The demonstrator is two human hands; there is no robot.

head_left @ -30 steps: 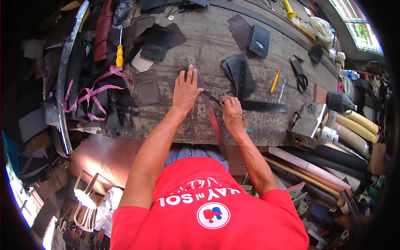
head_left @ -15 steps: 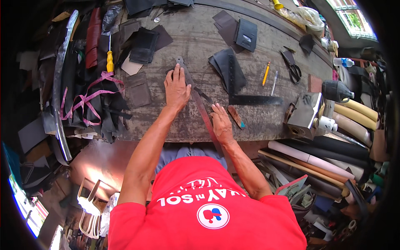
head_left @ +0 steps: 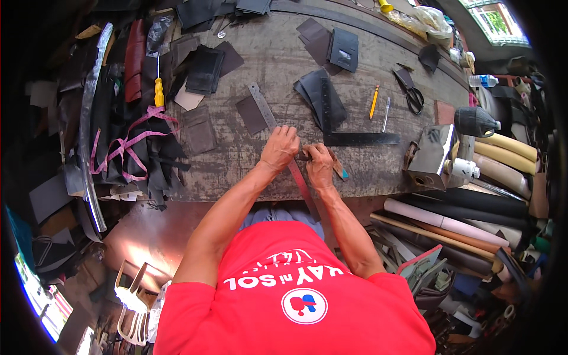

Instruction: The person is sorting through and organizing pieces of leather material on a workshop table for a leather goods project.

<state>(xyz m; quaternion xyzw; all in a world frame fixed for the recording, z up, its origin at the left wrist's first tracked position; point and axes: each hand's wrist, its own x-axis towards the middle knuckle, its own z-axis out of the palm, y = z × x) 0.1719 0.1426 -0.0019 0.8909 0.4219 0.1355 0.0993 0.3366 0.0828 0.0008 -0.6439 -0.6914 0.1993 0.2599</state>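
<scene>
A long steel ruler (head_left: 302, 180) lies at a slant on the worktable, its near end reaching past the front edge. My left hand (head_left: 280, 148) rests over its middle with fingers curled in; what they hold is hidden. Just to the right, my right hand (head_left: 320, 167) is closed in a pinch around a small dark strip (head_left: 304, 155). The two hands are close together. A dark leather piece (head_left: 251, 116) sits against the ruler's left side, beyond my left hand. Beside my right hand's fingers is a brown tool with a teal end (head_left: 341, 170), partly covered.
A black L-square (head_left: 361, 139) lies across dark leather pieces (head_left: 313, 97). A yellow pencil (head_left: 374, 102), a pen (head_left: 386, 115) and scissors (head_left: 412, 94) are at right. At left are a pink tape measure (head_left: 133, 142), a yellow-handled screwdriver (head_left: 158, 92) and stacked leather (head_left: 205, 70).
My left hand has slid nearer along the ruler and curled, uncovering the leather piece at the ruler's far part. My right hand has closed its fingers, and the dark strip has come toward it.
</scene>
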